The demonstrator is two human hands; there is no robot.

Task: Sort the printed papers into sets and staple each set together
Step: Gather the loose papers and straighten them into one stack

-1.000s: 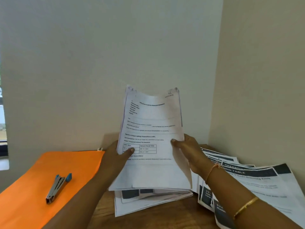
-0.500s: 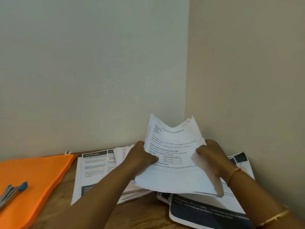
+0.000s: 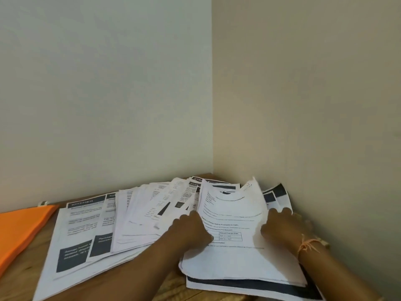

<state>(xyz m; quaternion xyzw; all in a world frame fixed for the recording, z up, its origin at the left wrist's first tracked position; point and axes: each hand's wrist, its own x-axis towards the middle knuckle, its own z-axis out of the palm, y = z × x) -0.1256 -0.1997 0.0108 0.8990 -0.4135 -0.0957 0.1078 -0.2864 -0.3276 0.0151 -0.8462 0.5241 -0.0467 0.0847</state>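
- Head view: the left hand [image 3: 192, 227] holds the left edge of the paper set [image 3: 234, 224]. The right hand [image 3: 282, 230] holds its right edge.
- The paper set lies on a pile [image 3: 238, 288] by the wall corner.
- Spread papers [image 3: 138, 216] cover the wooden table [image 3: 43, 242] beside an orange folder [image 3: 19, 227].

On the table [image 3: 171, 287], the folder [image 3: 19, 231] lay at the left, fanned papers [image 3: 86, 235] centre, a stack [image 3: 232, 224] right, near the wall corner [image 3: 212, 127].

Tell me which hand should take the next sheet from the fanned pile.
Left: the left hand is beside the fanned pile of white printed papers; the right hand is beyond the held white sheets, by the beige wall.
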